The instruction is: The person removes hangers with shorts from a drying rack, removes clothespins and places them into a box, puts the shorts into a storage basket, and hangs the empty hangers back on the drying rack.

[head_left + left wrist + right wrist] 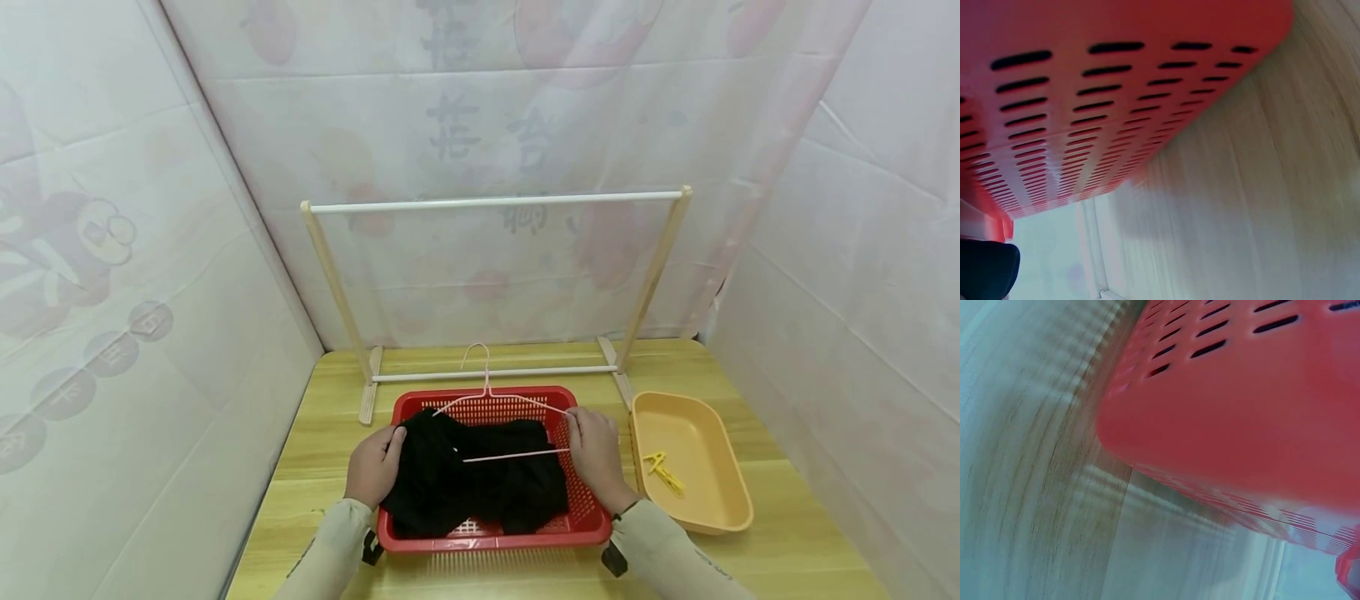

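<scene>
A black garment (495, 492) lies bunched in the red slotted basket (495, 543). My left hand (373, 467) grips the garment's left part near the basket's left rim, thumb on top. My right hand (596, 454) holds the right end of a pale pink clothes hanger (517, 454). The hanger's left end is hidden in the black cloth, and its hook points toward the rack. Both wrist views show mostly the outside of the basket (1147, 25), and neither hand's grip can be seen there.
Behind the basket stands a drying rack with a white top bar (495, 202) and wooden legs. On the right, a yellow tray (705, 417) contains yellow clothespins (666, 477). All stand on a wooden table (315, 467), with printed cloth walls around it.
</scene>
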